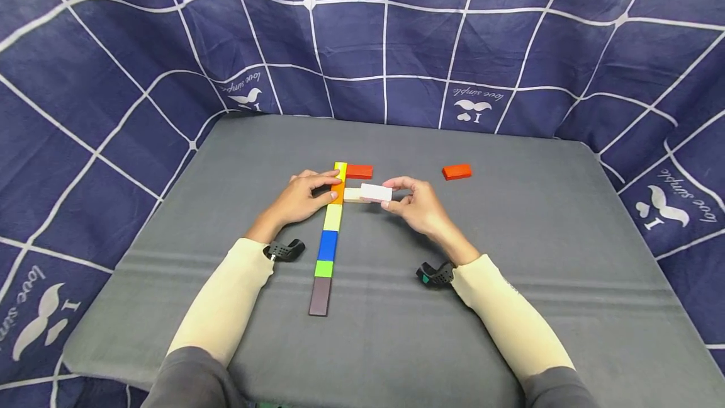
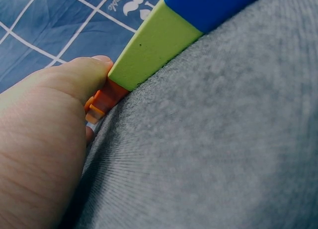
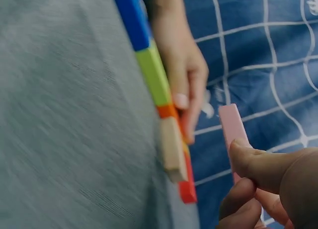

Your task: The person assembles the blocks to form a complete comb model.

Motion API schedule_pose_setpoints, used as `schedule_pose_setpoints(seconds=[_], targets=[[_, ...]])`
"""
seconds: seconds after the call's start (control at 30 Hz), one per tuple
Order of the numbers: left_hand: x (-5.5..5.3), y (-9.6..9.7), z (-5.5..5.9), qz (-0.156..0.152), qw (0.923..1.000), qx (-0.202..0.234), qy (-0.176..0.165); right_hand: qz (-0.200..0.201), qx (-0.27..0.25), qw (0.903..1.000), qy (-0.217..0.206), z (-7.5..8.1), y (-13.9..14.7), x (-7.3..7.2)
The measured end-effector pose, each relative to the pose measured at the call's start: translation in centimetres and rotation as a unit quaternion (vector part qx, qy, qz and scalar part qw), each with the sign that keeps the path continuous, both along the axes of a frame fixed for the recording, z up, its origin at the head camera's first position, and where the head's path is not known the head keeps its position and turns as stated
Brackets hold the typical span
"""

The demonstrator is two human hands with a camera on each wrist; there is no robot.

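Note:
In the head view, a straight row of blocks runs toward me: yellow (image 1: 341, 166), orange (image 1: 338, 191), pale yellow-green (image 1: 332, 218), blue (image 1: 327, 246), green (image 1: 324, 269) and dark purple-brown (image 1: 320, 296). Against the row's far end, a red block (image 1: 359, 172) sticks out to the right. Nearer me, a cream wooden block (image 1: 352, 195) also juts right. My left hand (image 1: 303, 197) touches the row's left side at the orange part with thumb and fingertips. My right hand (image 1: 419, 205) pinches a pale pink block (image 3: 230, 120), held raised near the cream block's right end.
A separate orange-red block (image 1: 457, 172) lies to the right on the grey cloth-covered table (image 1: 510, 219). Behind and at both sides hangs a dark blue curtain (image 1: 351, 36) with white grid lines. Each wrist wears a black band (image 1: 286, 250).

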State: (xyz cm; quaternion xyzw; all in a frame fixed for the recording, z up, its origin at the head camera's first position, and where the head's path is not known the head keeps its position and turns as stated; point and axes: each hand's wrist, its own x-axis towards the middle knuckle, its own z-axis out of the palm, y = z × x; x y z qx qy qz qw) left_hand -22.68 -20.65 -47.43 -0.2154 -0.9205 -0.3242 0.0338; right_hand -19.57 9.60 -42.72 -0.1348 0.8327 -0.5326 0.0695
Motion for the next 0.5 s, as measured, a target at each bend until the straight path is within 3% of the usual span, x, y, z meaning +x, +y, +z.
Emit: schedule_pose_setpoints(seconds=[0.23, 0.5], targets=[[0.2, -0.3, 0.1, 0.004, 1.0, 0.0, -0.001, 0.017, 0.026, 0.9994, -0.016, -1.5, -2.4, 1.0], [0.2, 0.0, 0.2, 0.003, 1.0, -0.004, -0.003, 0.03, 0.079, 0.9964, 0.008, -2.4, -3.4, 2.0]])
